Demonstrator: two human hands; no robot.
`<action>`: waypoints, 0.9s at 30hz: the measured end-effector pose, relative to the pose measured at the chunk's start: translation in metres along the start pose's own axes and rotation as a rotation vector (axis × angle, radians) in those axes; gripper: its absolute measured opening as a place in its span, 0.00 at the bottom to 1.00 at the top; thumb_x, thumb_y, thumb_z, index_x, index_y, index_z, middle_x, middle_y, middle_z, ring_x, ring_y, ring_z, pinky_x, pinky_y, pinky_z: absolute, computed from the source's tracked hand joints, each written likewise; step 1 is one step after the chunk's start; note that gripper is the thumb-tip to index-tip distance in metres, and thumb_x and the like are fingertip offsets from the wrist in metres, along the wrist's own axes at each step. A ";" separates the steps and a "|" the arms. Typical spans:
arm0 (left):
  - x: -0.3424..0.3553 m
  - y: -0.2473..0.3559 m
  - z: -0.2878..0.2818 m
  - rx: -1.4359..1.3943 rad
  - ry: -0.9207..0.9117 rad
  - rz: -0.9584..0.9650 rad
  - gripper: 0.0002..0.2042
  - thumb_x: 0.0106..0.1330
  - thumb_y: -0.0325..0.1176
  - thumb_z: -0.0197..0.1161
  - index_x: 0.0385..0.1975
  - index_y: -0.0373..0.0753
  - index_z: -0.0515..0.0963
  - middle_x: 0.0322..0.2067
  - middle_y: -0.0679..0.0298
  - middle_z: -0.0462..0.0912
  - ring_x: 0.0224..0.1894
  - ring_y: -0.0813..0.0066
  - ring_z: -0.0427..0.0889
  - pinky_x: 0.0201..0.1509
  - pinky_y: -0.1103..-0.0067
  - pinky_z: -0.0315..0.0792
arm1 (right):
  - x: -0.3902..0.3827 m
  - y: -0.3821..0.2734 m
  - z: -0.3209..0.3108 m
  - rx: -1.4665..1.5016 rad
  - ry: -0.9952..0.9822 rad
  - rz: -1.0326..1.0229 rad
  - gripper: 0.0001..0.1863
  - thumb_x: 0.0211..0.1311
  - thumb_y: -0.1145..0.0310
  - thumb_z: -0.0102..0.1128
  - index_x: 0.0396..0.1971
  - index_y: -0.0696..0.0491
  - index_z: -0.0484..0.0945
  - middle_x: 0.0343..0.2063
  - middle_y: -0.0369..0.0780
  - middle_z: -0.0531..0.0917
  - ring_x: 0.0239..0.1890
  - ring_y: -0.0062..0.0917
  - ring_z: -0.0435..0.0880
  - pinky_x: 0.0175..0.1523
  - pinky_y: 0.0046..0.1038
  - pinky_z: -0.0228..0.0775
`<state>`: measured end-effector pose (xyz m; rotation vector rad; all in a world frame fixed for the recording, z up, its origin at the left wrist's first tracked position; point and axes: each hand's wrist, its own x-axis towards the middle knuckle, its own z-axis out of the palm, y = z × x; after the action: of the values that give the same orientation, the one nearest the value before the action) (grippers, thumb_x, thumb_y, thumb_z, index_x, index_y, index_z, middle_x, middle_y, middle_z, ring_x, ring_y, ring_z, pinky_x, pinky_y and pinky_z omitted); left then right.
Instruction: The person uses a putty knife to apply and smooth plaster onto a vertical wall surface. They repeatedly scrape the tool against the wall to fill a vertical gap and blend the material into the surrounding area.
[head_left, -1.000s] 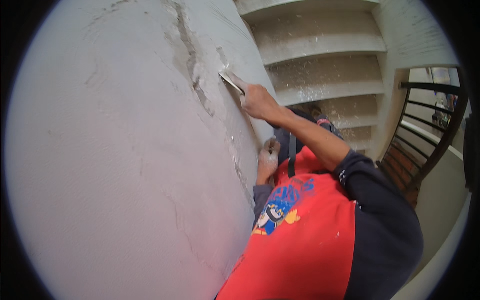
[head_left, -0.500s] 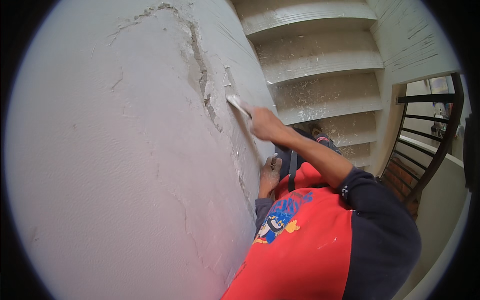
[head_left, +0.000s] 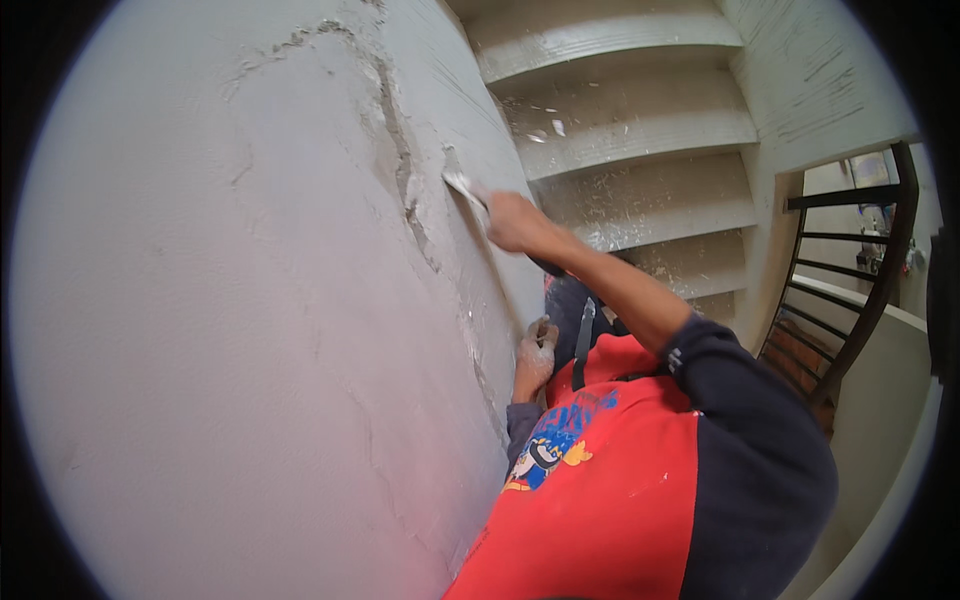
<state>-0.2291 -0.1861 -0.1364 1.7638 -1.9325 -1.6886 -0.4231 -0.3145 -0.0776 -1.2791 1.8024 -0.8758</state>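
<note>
My right hand (head_left: pixel 510 222) is closed on a pale-bladed scraper (head_left: pixel 462 185), its blade against a narrow chipped patch (head_left: pixel 450 155) in the white plastered wall (head_left: pixel 220 330). Left of the blade, a long jagged crack (head_left: pixel 405 170) runs through the plaster. My left hand (head_left: pixel 537 350) is lower, beside the wall and my dark clothing, with its dusty fingers curled round something I cannot make out. Small white chips (head_left: pixel 558 128) show in front of the steps, right of the scraper.
Concrete stairs (head_left: pixel 630 115) strewn with white flakes are on the right of the wall. A dark metal railing (head_left: pixel 845 200) stands at the far right by an opening. My red and navy top fills the lower middle.
My right hand with the scraper dropped along the chipped patch, then rose slightly up and left. White chips now appear in front of the steps. My left hand sits a little lower in the picture.
</note>
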 end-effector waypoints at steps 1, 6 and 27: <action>-0.001 0.003 0.004 0.004 -0.007 -0.034 0.22 0.66 0.40 0.54 0.54 0.29 0.70 0.46 0.43 0.78 0.50 0.56 0.78 0.55 0.72 0.68 | -0.011 0.011 0.007 -0.026 0.112 -0.114 0.35 0.49 0.78 0.47 0.63 0.47 0.62 0.31 0.59 0.80 0.36 0.49 0.81 0.41 0.43 0.73; 0.002 0.007 0.007 -0.010 -0.004 0.057 0.22 0.66 0.42 0.56 0.53 0.33 0.72 0.44 0.45 0.79 0.48 0.59 0.79 0.52 0.72 0.70 | 0.019 0.017 -0.012 0.008 -0.003 0.071 0.34 0.50 0.78 0.47 0.62 0.50 0.62 0.30 0.58 0.80 0.35 0.52 0.80 0.41 0.44 0.72; 0.010 -0.011 0.012 0.094 0.049 0.110 0.20 0.65 0.43 0.55 0.47 0.31 0.74 0.40 0.41 0.79 0.45 0.50 0.80 0.48 0.67 0.72 | -0.098 0.019 0.006 0.145 -0.130 -0.102 0.34 0.55 0.71 0.50 0.65 0.43 0.58 0.30 0.58 0.77 0.31 0.49 0.78 0.39 0.42 0.69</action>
<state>-0.2326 -0.1826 -0.1551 1.6767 -2.0783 -1.5293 -0.4043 -0.2164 -0.0791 -1.3130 1.5558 -0.9393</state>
